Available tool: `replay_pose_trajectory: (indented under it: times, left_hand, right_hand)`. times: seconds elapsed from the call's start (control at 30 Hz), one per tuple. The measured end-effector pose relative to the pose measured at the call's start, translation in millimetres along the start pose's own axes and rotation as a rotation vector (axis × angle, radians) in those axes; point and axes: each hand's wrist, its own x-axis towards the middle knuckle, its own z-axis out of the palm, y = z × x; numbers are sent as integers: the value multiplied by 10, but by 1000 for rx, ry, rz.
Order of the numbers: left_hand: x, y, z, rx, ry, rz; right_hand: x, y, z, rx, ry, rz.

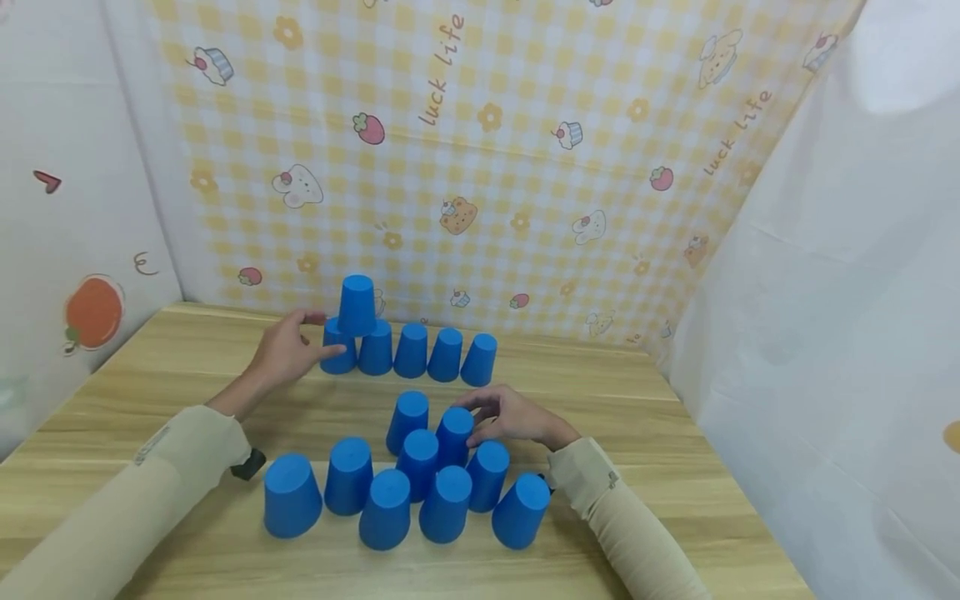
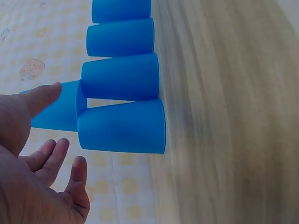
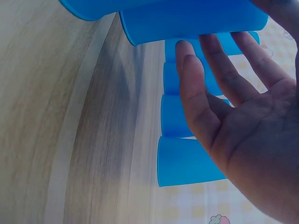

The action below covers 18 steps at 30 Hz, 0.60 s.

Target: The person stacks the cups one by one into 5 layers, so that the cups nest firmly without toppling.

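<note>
Blue cups stand upside down on a wooden table. One upper cup rests on the two leftmost cups of the back row. Beside that left end is my left hand, thumb and fingers spread apart. In the left wrist view, the thumb lies in front of the upper cup, and the other fingers are clear of it. My right hand holds a cup at the back of the nearer group, thumb on one side and fingers on the other. In the right wrist view, fingertips meet this cup.
Several more upside-down cups stand close around the held one, including a cup at the front left and another cup at the front right. A patterned cloth hangs behind the wooden table. White cloth hangs on the right.
</note>
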Motion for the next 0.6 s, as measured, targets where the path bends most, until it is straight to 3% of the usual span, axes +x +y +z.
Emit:
replay_pose_trajectory:
  times: [0.3,0.6]
  left_hand:
    - [-225,84,25,13,-128,50]
    - [-346,115,108,-52,-285,103]
  right_hand:
    - [-15,-4,7,-14,2,-4]
    - [-22,-31,14,-16,-7,-31]
